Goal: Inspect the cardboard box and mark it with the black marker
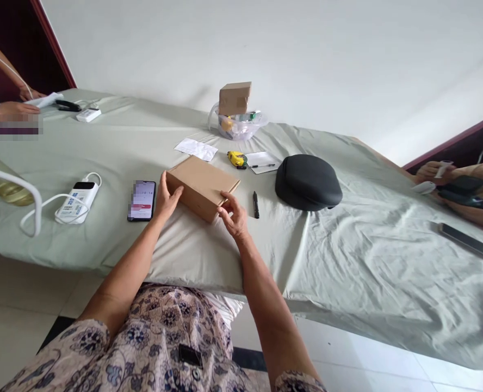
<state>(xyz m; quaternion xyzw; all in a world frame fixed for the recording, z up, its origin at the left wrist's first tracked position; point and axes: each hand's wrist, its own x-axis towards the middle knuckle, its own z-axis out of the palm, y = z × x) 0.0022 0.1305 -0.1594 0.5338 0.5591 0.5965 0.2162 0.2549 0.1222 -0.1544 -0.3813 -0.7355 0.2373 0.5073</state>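
Both hands are on a brown box [203, 182] in the middle of the near side of the desk [115, 239]. The left hand [170, 197] holds its left end, and the right hand [234, 215] holds its right near corner. The box's top is down, so I cannot see inside. Far back, a see-through tub [243, 132] has yellow and green things in it, with a small brown box [233, 100] on top. A black case [309, 182] sits shut on the right. On the left, a phone [147, 200] shows "10" and "14", partly blurred. The white plug block's [75, 206] blue writing is too small to read.
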